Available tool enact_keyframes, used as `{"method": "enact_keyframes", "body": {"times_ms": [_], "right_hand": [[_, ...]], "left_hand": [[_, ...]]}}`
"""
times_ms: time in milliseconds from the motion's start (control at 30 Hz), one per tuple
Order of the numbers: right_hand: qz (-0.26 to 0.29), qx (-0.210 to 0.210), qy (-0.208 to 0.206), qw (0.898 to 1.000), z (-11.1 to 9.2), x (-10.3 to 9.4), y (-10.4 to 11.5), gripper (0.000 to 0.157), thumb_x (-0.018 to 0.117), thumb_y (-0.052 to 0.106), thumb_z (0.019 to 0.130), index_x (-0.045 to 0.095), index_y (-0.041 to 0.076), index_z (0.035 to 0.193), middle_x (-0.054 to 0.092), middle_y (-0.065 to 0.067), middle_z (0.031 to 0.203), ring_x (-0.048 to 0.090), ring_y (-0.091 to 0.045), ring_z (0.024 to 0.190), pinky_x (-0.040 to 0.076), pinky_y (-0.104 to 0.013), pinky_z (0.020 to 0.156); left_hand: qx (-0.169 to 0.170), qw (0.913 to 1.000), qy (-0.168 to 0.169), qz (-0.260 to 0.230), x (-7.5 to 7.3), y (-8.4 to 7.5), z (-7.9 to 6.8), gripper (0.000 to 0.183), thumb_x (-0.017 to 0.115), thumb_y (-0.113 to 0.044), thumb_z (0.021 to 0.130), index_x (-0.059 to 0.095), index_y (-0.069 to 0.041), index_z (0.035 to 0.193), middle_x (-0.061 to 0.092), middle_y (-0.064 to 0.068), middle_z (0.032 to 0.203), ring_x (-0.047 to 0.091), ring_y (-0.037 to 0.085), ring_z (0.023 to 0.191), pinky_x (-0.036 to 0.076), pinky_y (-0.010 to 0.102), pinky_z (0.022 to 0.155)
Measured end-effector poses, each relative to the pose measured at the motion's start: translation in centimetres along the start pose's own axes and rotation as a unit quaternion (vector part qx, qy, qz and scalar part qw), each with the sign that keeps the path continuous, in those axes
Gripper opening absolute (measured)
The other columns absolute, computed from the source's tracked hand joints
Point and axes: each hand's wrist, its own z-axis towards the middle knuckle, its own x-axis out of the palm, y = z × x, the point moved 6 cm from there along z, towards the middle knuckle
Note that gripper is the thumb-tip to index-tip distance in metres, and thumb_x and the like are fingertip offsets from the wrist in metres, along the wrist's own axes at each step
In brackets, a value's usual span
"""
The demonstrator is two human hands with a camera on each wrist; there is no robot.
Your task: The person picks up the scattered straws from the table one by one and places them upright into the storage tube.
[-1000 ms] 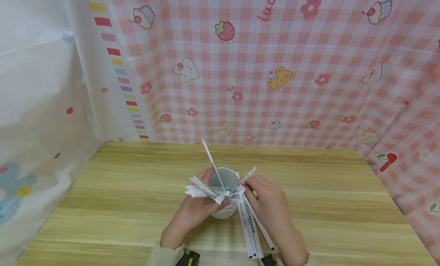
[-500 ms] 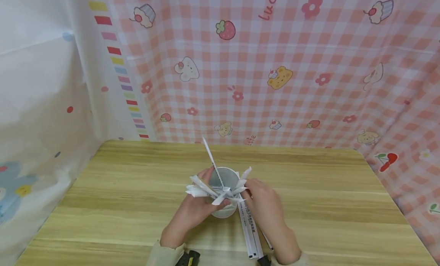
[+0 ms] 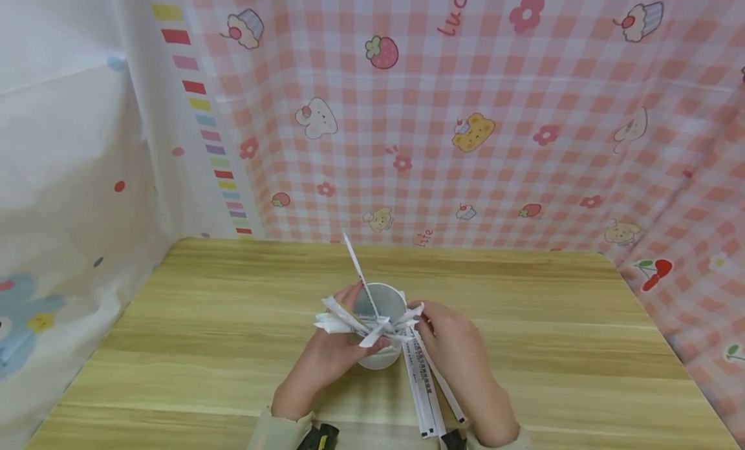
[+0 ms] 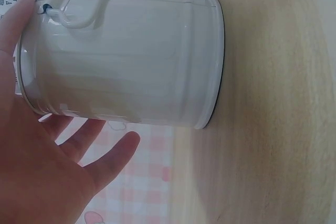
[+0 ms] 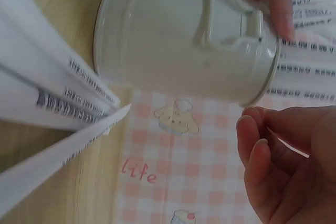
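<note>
A white cylindrical pail (image 4: 126, 56) with small side handles stands on the table. Several paper-wrapped straws (image 3: 340, 317) stick out over its rim in a fan, while one slim white straw (image 3: 355, 259) rises tall and leans left. My left hand (image 3: 326, 359) grips the pail's rim, thumb on the near side. My right hand (image 3: 456, 340) is at the right rim, thumb and index tips together; in the head view a straw's paper end overlaps them. I cannot tell whether they pinch it. Other wrapped straws (image 3: 423, 398) lie fanned beside my right wrist.
The wood-grain table (image 3: 215, 346) runs back to a pink checked cloth (image 3: 407, 114) with cartoon prints. A white cloth (image 3: 70, 146) hangs along the left side. A dark wrist device (image 3: 319, 437) sits by my left cuff.
The straw end at the right rim has tipped down toward my right fingers. My right hand shifted slightly toward the pail, then back out. My left hand and the pail stay put.
</note>
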Motion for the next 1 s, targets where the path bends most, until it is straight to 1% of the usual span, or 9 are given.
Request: {"method": "enact_keyframes", "body": {"times_ms": [200, 400, 467, 533, 667, 733, 800, 867, 1000], "right_hand": [[0.009, 0.035, 0.012, 0.999, 0.1, -0.2, -1.5, 0.018, 0.062, 0.020, 0.084, 0.067, 0.016, 0.100, 0.063, 0.006, 0.080, 0.054, -0.008, 0.065, 0.043, -0.029, 0.056], [0.008, 0.056, 0.023, 0.998, 0.3, -0.5, -3.1, 0.019, 0.062, 0.022, 0.084, 0.066, 0.014, 0.100, 0.060, 0.005, 0.076, 0.051, -0.009, 0.063, 0.040, -0.027, 0.053], [0.007, 0.068, 0.046, 0.997, 0.3, -0.4, -3.6, 0.021, 0.062, 0.023, 0.084, 0.066, 0.012, 0.101, 0.060, 0.005, 0.075, 0.051, -0.009, 0.062, 0.041, -0.028, 0.053], [0.004, 0.087, 0.091, 0.992, 0.1, 0.1, -4.2, 0.025, 0.061, 0.025, 0.084, 0.064, 0.010, 0.103, 0.060, 0.004, 0.075, 0.051, -0.010, 0.063, 0.042, -0.030, 0.055], [-0.007, 0.118, 0.194, 0.974, -0.6, 1.6, -5.2, 0.036, 0.058, 0.033, 0.085, 0.062, 0.006, 0.109, 0.062, 0.000, 0.081, 0.057, -0.015, 0.072, 0.046, -0.037, 0.064], [-0.010, 0.127, 0.228, 0.965, -1.0, 2.3, -5.5, 0.041, 0.058, 0.037, 0.084, 0.061, 0.005, 0.109, 0.064, -0.003, 0.087, 0.059, -0.020, 0.080, 0.047, -0.041, 0.069], [-0.012, 0.136, 0.246, 0.960, -1.3, 2.7, -5.8, 0.042, 0.058, 0.040, 0.083, 0.062, 0.006, 0.108, 0.064, -0.004, 0.092, 0.059, -0.024, 0.086, 0.046, -0.044, 0.073], [-0.011, 0.141, 0.257, 0.956, -1.6, 3.1, -6.0, 0.043, 0.058, 0.042, 0.082, 0.064, 0.006, 0.104, 0.064, -0.005, 0.094, 0.059, -0.026, 0.088, 0.046, -0.045, 0.074], [-0.004, 0.149, 0.270, 0.951, -1.8, 3.7, -6.3, 0.037, 0.061, 0.042, 0.080, 0.066, 0.007, 0.093, 0.064, -0.003, 0.087, 0.058, -0.023, 0.081, 0.046, -0.043, 0.070]], "left_hand": [[0.004, 0.9999, -0.004, 0.008, 0.1, 0.0, 0.0, 0.094, 0.073, -0.046, 0.067, 0.026, -0.007, 0.139, 0.036, 0.011, 0.133, 0.036, 0.025, 0.120, 0.035, 0.044, 0.094], [0.018, 0.9996, -0.015, 0.016, 0.0, -0.1, 0.0, 0.094, 0.075, -0.044, 0.066, 0.028, -0.005, 0.138, 0.038, 0.013, 0.132, 0.036, 0.025, 0.120, 0.036, 0.044, 0.094], [0.021, 0.9995, -0.015, 0.020, 0.0, -0.1, 0.1, 0.094, 0.075, -0.044, 0.066, 0.028, -0.005, 0.138, 0.038, 0.013, 0.132, 0.036, 0.025, 0.120, 0.035, 0.044, 0.095], [0.020, 0.9995, -0.013, 0.023, 0.0, -0.1, 0.1, 0.094, 0.074, -0.044, 0.066, 0.028, -0.005, 0.138, 0.038, 0.013, 0.132, 0.036, 0.025, 0.120, 0.035, 0.044, 0.095], [0.014, 0.9995, -0.010, 0.028, 0.0, -0.1, 0.1, 0.094, 0.074, -0.045, 0.066, 0.028, -0.005, 0.138, 0.038, 0.012, 0.132, 0.036, 0.025, 0.120, 0.035, 0.044, 0.095], [0.014, 0.9995, -0.011, 0.027, -0.1, -0.1, 0.1, 0.094, 0.074, -0.044, 0.066, 0.028, -0.005, 0.138, 0.037, 0.012, 0.133, 0.035, 0.025, 0.121, 0.035, 0.044, 0.095], [0.017, 0.9994, -0.013, 0.028, -0.1, -0.1, 0.0, 0.095, 0.074, -0.044, 0.066, 0.028, -0.004, 0.138, 0.037, 0.013, 0.133, 0.035, 0.025, 0.121, 0.035, 0.045, 0.095], [0.019, 0.9994, -0.014, 0.026, 0.0, -0.2, 0.0, 0.094, 0.075, -0.043, 0.066, 0.028, -0.004, 0.138, 0.037, 0.013, 0.133, 0.035, 0.026, 0.121, 0.035, 0.045, 0.095], [0.019, 0.9996, -0.012, 0.017, 0.0, -0.2, 0.0, 0.094, 0.075, -0.042, 0.066, 0.028, -0.005, 0.138, 0.037, 0.012, 0.133, 0.035, 0.025, 0.121, 0.035, 0.045, 0.095]]}}
